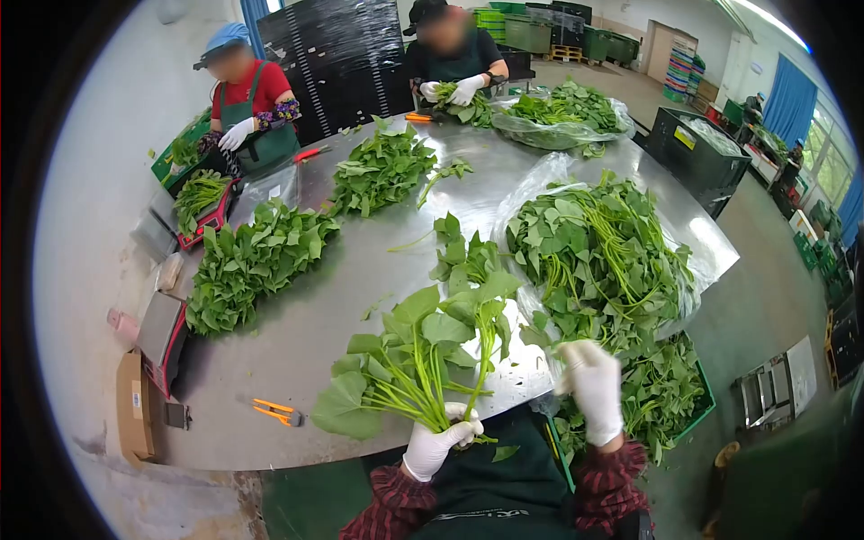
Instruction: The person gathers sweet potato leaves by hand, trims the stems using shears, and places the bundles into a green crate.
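Note:
My left hand (438,443), in a white glove, is closed around the stems of a bunch of leafy greens (409,360). The bunch fans out over the near edge of the metal table, its cut stem ends poking out right of my fist. My right hand (594,387), also gloved, is raised beside a heap of leafy greens (603,247) on plastic sheeting. Its fingers are curled and slightly blurred; whether a stem is between them is hidden. Below it, more greens fill a green crate (706,396). Orange-handled snips (276,412) lie left of my bunch.
On the metal table (360,270) lie bundled greens (256,265) and another pile (382,169). Red scales (164,342) stand at the left edge. Two co-workers are across the table: one person (454,67) handles greens, another (252,117) stands near a scale. A black bin (693,157) is at right.

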Demonstrator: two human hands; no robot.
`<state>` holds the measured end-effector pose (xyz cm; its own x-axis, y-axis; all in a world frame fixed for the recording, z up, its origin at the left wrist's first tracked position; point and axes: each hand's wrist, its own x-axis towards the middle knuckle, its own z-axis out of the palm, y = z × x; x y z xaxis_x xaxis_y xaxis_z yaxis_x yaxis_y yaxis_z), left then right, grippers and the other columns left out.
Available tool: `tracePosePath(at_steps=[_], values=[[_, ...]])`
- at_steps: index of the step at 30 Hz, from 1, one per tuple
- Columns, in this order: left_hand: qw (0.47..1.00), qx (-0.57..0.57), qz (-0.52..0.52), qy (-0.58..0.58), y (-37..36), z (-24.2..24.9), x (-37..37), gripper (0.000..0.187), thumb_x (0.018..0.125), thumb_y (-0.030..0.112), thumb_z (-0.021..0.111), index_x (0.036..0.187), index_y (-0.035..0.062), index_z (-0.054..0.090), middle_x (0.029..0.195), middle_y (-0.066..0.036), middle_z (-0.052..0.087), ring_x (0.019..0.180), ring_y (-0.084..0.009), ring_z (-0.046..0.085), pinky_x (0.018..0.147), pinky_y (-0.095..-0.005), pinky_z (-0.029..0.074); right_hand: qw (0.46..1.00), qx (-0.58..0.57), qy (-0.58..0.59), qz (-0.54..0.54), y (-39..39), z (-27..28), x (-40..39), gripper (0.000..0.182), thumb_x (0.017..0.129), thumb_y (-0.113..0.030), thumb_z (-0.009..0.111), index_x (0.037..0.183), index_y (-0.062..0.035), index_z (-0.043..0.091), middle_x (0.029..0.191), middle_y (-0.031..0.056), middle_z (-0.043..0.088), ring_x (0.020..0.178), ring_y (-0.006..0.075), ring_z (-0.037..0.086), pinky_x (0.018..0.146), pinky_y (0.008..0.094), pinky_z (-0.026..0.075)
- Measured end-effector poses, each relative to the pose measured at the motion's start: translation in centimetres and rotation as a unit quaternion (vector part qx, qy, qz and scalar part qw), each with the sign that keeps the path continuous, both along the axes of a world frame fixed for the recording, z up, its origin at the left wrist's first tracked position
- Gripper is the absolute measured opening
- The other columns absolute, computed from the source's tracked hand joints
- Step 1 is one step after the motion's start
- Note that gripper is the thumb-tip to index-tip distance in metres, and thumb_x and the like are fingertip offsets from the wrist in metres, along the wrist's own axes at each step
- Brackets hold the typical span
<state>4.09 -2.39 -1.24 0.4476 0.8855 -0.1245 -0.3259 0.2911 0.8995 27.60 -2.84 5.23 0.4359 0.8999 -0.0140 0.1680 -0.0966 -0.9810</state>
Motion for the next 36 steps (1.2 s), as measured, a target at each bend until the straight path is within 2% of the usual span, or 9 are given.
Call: tracePosePath(at_steps=[12,17,22,26,29,31,32,34,36], values=[[0.977,0.131,0.019,0.169,-0.1,0.3,-1.1,0.013,0.081,0.006,0.064,0.092,-0.0004,0.063,0.086,-0.004,0.065,0.080,-0.0132,0.060,0.072,-0.0275,0.047,0.972,0.052,-0.128,0.192,2.5,2.8,-2.8,0.013,0.087,-0.010,0.059,0.085,0.0036,0.059,0.057,0.0042,0.057,0.047,0.0070,0.055,0.045,0.0219,0.043],[0.920,0.238,0.015,0.309,0.0,-0.2,-1.8,0.014,0.079,0.007,0.065,0.092,0.0010,0.065,0.086,-0.005,0.066,0.080,-0.0155,0.061,0.075,-0.0283,0.047,0.937,-0.156,-0.080,0.302,3.5,4.4,-1.9,0.021,0.086,-0.020,0.062,0.082,0.0009,0.058,0.058,0.0024,0.058,0.049,0.0072,0.056,0.046,0.0211,0.043],[0.897,0.303,0.059,0.316,-0.3,0.4,-1.8,0.015,0.078,0.007,0.066,0.091,0.0000,0.065,0.084,-0.007,0.066,0.077,-0.0176,0.061,0.074,-0.0302,0.048,0.932,-0.186,-0.008,0.312,2.8,3.9,-1.8,0.019,0.087,-0.017,0.059,0.078,-0.0015,0.057,0.056,0.0037,0.061,0.047,0.0113,0.057,0.045,0.0235,0.044],[0.959,0.141,0.023,0.243,-0.4,0.7,-0.3,0.016,0.080,0.006,0.066,0.095,0.0003,0.064,0.084,-0.005,0.065,0.076,-0.0127,0.059,0.070,-0.0268,0.047,0.928,0.143,-0.320,0.122,1.5,-1.7,-2.7,0.007,0.080,-0.009,0.058,0.085,-0.0042,0.059,0.070,0.0070,0.059,0.060,0.0283,0.058,0.056,0.0339,0.047],[0.983,0.060,0.008,0.170,-0.9,1.6,2.0,0.015,0.081,0.006,0.065,0.094,0.0004,0.063,0.083,-0.002,0.064,0.074,-0.0091,0.057,0.066,-0.0238,0.045,0.763,0.258,-0.580,-0.123,1.1,-4.0,-2.1,0.007,0.080,0.000,0.060,0.077,-0.0014,0.054,0.077,0.0106,0.058,0.067,0.0225,0.058,0.060,0.0319,0.047],[0.985,0.068,-0.020,0.159,-0.9,1.7,2.2,0.011,0.080,0.002,0.062,0.090,-0.0011,0.063,0.077,-0.003,0.064,0.067,-0.0080,0.056,0.061,-0.0216,0.044,0.893,0.356,-0.178,-0.211,3.1,-7.9,1.7,0.008,0.081,0.000,0.060,0.079,-0.0019,0.052,0.074,0.0096,0.057,0.068,0.0188,0.059,0.060,0.0313,0.047],[0.985,0.068,-0.025,0.159,-1.1,1.7,1.8,0.011,0.080,0.002,0.062,0.090,-0.0011,0.063,0.077,-0.003,0.064,0.067,-0.0080,0.056,0.061,-0.0216,0.044,0.797,0.230,-0.453,-0.326,3.2,-6.9,6.1,0.008,0.084,-0.002,0.058,0.081,-0.0022,0.050,0.069,0.0090,0.055,0.058,0.0148,0.054,0.055,0.0311,0.045],[0.990,0.012,-0.030,0.134,-1.2,2.0,0.6,0.011,0.079,0.001,0.061,0.090,-0.0017,0.063,0.075,-0.004,0.064,0.063,-0.0075,0.054,0.057,-0.0203,0.043,0.911,0.084,-0.195,-0.354,2.0,-4.4,11.0,0.022,0.090,-0.013,0.054,0.072,-0.0014,0.050,0.055,0.0067,0.051,0.040,0.0137,0.044,0.041,0.0280,0.039],[0.989,0.003,-0.046,0.139,-1.1,1.8,-0.2,0.011,0.079,0.000,0.060,0.089,-0.0016,0.063,0.074,-0.006,0.064,0.059,-0.0072,0.053,0.055,-0.0191,0.041,0.967,0.025,-0.049,-0.249,0.1,-3.2,13.5,0.034,0.090,-0.022,0.055,0.062,-0.0043,0.052,0.053,0.0028,0.054,0.044,0.0104,0.053,0.041,0.0220,0.037]])
